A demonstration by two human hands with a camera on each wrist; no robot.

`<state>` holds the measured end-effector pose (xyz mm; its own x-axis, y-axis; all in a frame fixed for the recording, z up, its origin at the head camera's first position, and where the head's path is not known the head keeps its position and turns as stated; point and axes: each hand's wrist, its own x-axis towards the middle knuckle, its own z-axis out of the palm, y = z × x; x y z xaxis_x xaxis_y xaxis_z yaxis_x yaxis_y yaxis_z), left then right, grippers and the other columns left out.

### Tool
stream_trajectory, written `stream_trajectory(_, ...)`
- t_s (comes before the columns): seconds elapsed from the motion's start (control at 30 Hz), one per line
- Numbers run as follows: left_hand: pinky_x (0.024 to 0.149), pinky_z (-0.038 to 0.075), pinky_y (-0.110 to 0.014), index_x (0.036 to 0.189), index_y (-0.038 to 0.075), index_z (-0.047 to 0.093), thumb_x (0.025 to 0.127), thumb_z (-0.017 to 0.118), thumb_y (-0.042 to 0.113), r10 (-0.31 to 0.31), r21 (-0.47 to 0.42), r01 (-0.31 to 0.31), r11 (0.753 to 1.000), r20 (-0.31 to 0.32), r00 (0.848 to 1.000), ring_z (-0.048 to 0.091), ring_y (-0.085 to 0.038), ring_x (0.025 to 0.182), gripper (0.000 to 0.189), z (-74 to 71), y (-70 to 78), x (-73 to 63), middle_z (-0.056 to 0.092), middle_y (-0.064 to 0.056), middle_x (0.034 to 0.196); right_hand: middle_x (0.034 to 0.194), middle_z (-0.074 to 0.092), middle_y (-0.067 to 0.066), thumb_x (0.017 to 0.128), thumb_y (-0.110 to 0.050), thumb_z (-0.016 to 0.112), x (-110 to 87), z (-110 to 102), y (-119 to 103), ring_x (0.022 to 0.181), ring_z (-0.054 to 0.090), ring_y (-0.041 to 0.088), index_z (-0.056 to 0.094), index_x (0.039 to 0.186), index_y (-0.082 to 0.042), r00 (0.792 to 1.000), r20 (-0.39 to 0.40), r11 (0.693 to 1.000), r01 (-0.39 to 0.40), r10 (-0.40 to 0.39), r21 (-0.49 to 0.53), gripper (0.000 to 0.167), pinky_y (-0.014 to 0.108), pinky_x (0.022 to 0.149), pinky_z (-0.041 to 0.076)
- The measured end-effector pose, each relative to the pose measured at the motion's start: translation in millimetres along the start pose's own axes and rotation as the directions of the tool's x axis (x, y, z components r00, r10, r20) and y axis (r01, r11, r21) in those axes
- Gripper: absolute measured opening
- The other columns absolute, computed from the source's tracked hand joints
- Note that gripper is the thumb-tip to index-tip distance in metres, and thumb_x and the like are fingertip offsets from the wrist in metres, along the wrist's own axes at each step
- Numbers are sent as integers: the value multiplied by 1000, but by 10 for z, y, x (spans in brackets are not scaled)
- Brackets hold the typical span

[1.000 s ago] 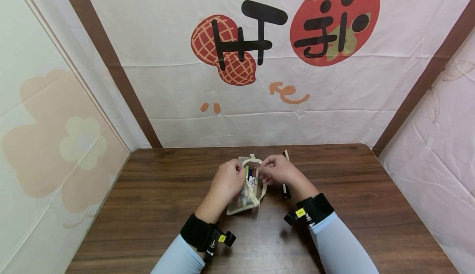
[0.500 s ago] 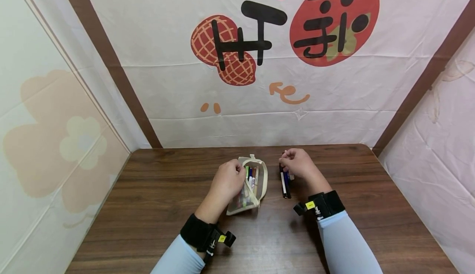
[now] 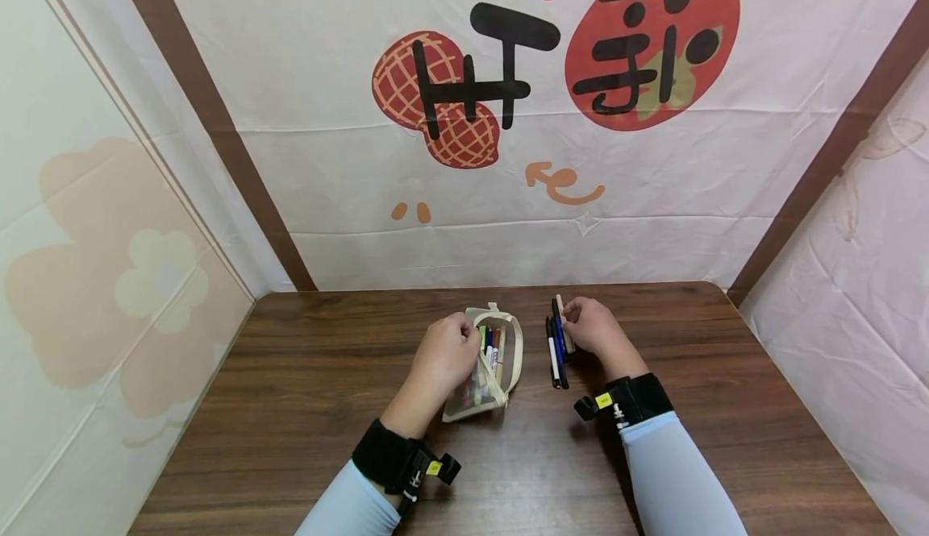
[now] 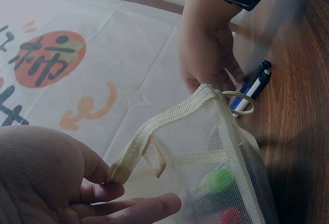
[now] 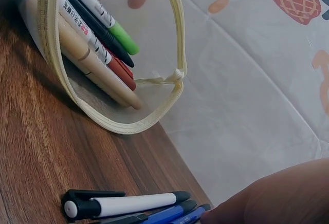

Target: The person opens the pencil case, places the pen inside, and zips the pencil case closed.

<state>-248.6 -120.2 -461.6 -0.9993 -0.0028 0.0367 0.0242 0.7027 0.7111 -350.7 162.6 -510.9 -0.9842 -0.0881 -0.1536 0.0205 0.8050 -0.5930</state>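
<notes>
A pale mesh pencil pouch (image 3: 517, 359) with a cream zip edge lies tilted on the table, mouth open. Markers (image 5: 95, 44) with green, black and red caps show inside it, beside beige pens (image 5: 85, 57). My left hand (image 3: 452, 351) pinches the zip edge (image 4: 134, 141) between thumb and fingertips. To the pouch's right, a black-and-white pen (image 5: 136, 203) and blue pens (image 5: 167, 215) lie side by side, with a beige pen (image 3: 560, 304) at their right. My right hand (image 3: 595, 328) has curled fingers over the beige pen; I cannot tell whether they grip it.
The brown wooden table (image 3: 305, 375) ends at a white printed cloth (image 3: 341, 181) behind. More pale cloth (image 3: 856, 302) hangs along the right side. Each wrist carries a black camera strap (image 3: 388, 451).
My right hand has left the pouch's mouth and moved right to the row of pens, then slid slightly to its right side. My left hand has stayed on the pouch edge.
</notes>
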Motion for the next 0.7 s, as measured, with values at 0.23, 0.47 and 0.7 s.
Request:
stream_trajectory(0.23,64,44,-34,89,11,61,110,55,17,-5,-2,5,1000,0,1000,55,-21,68,22,6,-3,3,59,-6,82,131,73,26,105,-15,74,-22,-63,44,111,72,36,69,140,2,1000,25,1000,7,-6,-25,39,51,92,63)
stream_trajectory(0.47,65,44,-35,88,11,60,110,54,16,3,-2,-3,1000,-4,1000,54,-21,67,23,9,-6,1,57,-6,81,144,69,30,105,-22,75,-43,-115,79,110,76,37,62,149,4,996,84,998,-23,27,-53,53,52,92,65)
stream_trajectory(0.7,66,44,-34,88,11,61,109,54,16,8,2,-8,1000,-9,1000,55,-21,69,22,10,-1,-1,59,-6,82,128,77,24,109,-30,76,-32,-87,91,100,76,34,70,139,3,999,38,994,-33,37,-108,45,53,90,64)
